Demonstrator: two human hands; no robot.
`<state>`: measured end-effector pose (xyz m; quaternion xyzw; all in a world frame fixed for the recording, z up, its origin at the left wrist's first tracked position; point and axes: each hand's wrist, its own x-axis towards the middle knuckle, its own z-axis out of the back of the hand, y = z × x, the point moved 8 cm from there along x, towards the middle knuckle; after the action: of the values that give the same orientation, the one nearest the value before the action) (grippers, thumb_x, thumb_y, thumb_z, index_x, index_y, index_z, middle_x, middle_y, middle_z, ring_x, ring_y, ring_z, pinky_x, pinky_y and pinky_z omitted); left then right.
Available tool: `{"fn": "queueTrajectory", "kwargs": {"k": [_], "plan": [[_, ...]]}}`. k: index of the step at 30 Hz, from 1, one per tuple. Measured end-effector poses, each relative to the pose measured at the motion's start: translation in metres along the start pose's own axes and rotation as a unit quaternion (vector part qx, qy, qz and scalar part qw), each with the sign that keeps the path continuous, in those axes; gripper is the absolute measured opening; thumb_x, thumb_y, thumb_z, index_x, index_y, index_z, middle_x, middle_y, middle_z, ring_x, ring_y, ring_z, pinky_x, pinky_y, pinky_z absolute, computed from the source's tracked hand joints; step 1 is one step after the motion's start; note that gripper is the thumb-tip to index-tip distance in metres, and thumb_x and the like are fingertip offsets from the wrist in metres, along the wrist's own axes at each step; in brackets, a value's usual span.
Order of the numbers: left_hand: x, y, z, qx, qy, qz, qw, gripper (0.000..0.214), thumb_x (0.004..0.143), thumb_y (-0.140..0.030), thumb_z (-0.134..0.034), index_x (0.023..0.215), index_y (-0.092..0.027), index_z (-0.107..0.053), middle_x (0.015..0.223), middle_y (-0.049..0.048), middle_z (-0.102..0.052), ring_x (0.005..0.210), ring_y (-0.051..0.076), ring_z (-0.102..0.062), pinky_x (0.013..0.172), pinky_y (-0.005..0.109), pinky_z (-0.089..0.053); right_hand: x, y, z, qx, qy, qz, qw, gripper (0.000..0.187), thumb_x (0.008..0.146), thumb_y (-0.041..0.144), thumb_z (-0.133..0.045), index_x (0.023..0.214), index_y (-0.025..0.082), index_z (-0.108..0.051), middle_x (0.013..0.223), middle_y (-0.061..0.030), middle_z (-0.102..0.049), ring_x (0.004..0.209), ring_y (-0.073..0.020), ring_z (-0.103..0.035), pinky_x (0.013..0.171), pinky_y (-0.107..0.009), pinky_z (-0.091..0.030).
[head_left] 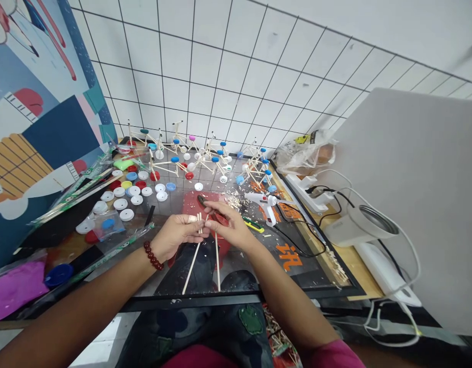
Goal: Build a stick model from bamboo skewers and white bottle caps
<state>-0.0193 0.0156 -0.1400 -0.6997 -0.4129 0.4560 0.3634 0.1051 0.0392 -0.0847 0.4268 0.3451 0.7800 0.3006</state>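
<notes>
At frame centre, your left hand pinches short sticks: keep them aligned; your right hand's grip cannot be determined.

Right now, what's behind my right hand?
Pale wood bits lie beyond your right hand. A dark tool shows there too; the hand covers part of it, so I can't see its full shape.

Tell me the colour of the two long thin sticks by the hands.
Pale cream; the long sticks show best in the head view.
</notes>
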Motion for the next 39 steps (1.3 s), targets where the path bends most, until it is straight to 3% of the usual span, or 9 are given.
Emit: {"fn": "queueTrajectory", "kwargs": {"k": [5,8,10,13,16,22,27,34,39], "plan": [[0.001,0.0,-0.002,0.048,0.003,-0.018,0.999,0.033,0.062,-0.035,-0.086,0.08,-0.009,-0.076,0.077,0.0134,-0.076,0.075,0.021,-0.072,0.067,0.028,-0.056,0.0,-0.006,0.001,0.046,-0.036,-0.038,0.998,0.015,0.082,0.036,-0.071,0.084,0.022,-0.073,0.079,-0.0023,-0.07,0.073,-0.0153,-0.064,0.071,-0.031,-0.053],[0.002,0.0,0.002,-0.005,-0.008,0.001,1.0,0.029,0.068,-0.032,-0.084,0.084,-0.01,-0.075,0.083,0.0139,-0.076,0.073,0.02,-0.073,0.067,0.027,-0.057,-0.006,-0.002,0.018,0.033,-0.136,-0.029,0.99,0.008,0.083,0.03,-0.069,0.082,0.022,-0.07,0.075,-0.0011,-0.071,0.066,-0.0147,-0.064,0.064,-0.03,-0.052],[0.003,0.002,0.004,-0.056,-0.001,0.025,0.998,0.024,0.071,-0.029,-0.081,0.086,-0.011,-0.074,0.088,0.0142,-0.076,0.077,0.02,-0.073,0.07,0.027,-0.058,-0.009,0.012,0.025,-0.026,-0.17,0.033,0.985,0.004,0.085,0.024,-0.066,0.087,0.024,-0.07,0.079,-0.0018,-0.073,0.072,-0.016,-0.067,0.07,-0.032,-0.052],[0.003,0.0,-0.001,-0.132,0.044,0.035,0.99,0.015,0.076,-0.022,-0.077,0.085,-0.012,-0.073,0.09,0.0115,-0.076,0.083,0.019,-0.072,0.079,0.031,-0.058,-0.012,0.035,0.008,-0.153,-0.087,0.168,0.97,0.013,0.086,0.018,-0.063,0.094,0.027,-0.07,0.089,-0.0032,-0.076,0.082,-0.0187,-0.069,0.081,-0.038,-0.049],[0.003,-0.003,-0.007,-0.176,0.083,0.015,0.981,0.013,0.08,-0.02,-0.074,0.089,-0.011,-0.074,0.092,0.01,-0.075,0.086,0.018,-0.071,0.09,0.034,-0.055,-0.015,0.039,-0.007,-0.228,-0.023,0.224,0.947,0.016,0.088,0.019,-0.06,0.096,0.028,-0.071,0.097,-0.0043,-0.076,0.089,-0.02,-0.069,0.083,-0.041,-0.047],[0.007,-0.003,-0.001,-0.17,0.05,-0.006,0.984,0.008,0.081,-0.015,-0.071,0.086,-0.01,-0.074,0.089,0.0103,-0.075,0.082,0.016,-0.07,0.086,0.029,-0.056,-0.013,0.033,-0.012,-0.258,0.009,0.205,0.944,0.018,0.09,0.024,-0.061,0.105,0.03,-0.069,0.107,-0.0047,-0.072,0.1,-0.0213,-0.063,0.092,-0.044,-0.042],[0.006,-0.005,0.002,-0.16,0.018,-0.004,0.987,0.009,0.081,-0.01,-0.068,0.089,-0.01,-0.073,0.085,0.01,-0.075,0.081,0.017,-0.071,0.079,0.029,-0.059,-0.01,0.026,-0.007,-0.263,-0.012,0.152,0.953,0.031,0.085,0.039,-0.068,0.114,0.027,-0.065,0.115,-0.0082,-0.067,0.108,-0.0249,-0.058,0.093,-0.044,-0.041],[0.004,-0.003,0.002,-0.178,0.009,-0.001,0.984,0.009,0.082,-0.006,-0.066,0.087,-0.011,-0.072,0.086,0.0071,-0.074,0.08,0.015,-0.071,0.08,0.032,-0.06,-0.009,0.027,-0.008,-0.258,-0.016,0.162,0.952,0.018,0.088,0.038,-0.065,0.101,0.026,-0.067,0.109,-0.0065,-0.068,0.104,-0.0231,-0.059,0.092,-0.041,-0.037],[0.004,0.002,-0.002,-0.161,0.018,0.005,0.987,0.008,0.077,-0.013,-0.075,0.084,-0.01,-0.073,0.084,0.0068,-0.074,0.074,0.013,-0.07,0.075,0.025,-0.058,-0.011,0.025,-0.007,-0.278,-0.045,0.153,0.947,0.012,0.089,0.036,-0.064,0.095,0.026,-0.066,0.104,-0.0046,-0.068,0.102,-0.0223,-0.059,0.094,-0.042,-0.034]]}}
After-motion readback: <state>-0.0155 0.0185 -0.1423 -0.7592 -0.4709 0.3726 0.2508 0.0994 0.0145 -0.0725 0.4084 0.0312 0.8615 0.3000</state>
